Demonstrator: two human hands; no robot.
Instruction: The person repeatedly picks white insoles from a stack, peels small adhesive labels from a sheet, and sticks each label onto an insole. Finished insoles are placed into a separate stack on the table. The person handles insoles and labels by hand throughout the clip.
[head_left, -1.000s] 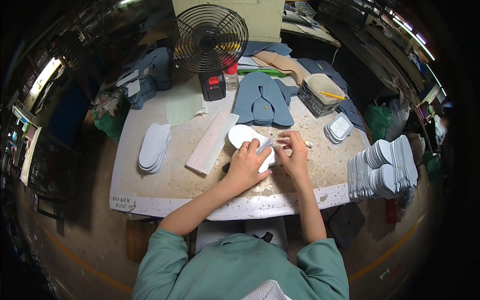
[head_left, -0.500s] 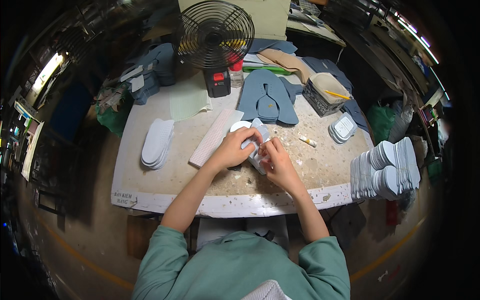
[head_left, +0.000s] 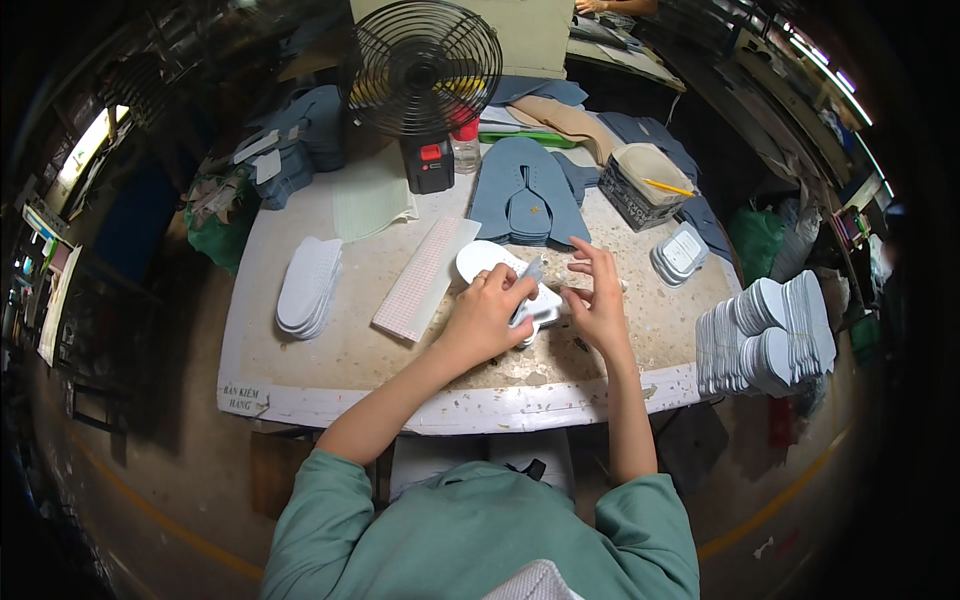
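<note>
At the middle of the table lies a small stack of white insole-shaped pieces with tiny holes. My left hand is over the stack, its fingers closed on a thin grey piece that stands up from it. What the piece is made of I cannot make out. My right hand is lifted just right of the stack, fingers spread, holding nothing. A grid-marked pink strip lies left of my left hand. Behind the stack rests a pile of blue-grey cut shoe parts.
A pile of white insole shapes lies at the left. Banded stacks stand at the right edge, near a small pile of rounded pieces. A box with a yellow pencil stands behind. A black fan and a bottle are farther back.
My right hand has let go, moved right and spread its fingers. My left hand keeps hold of the grey piece. Another person's hand has appeared at the far top.
</note>
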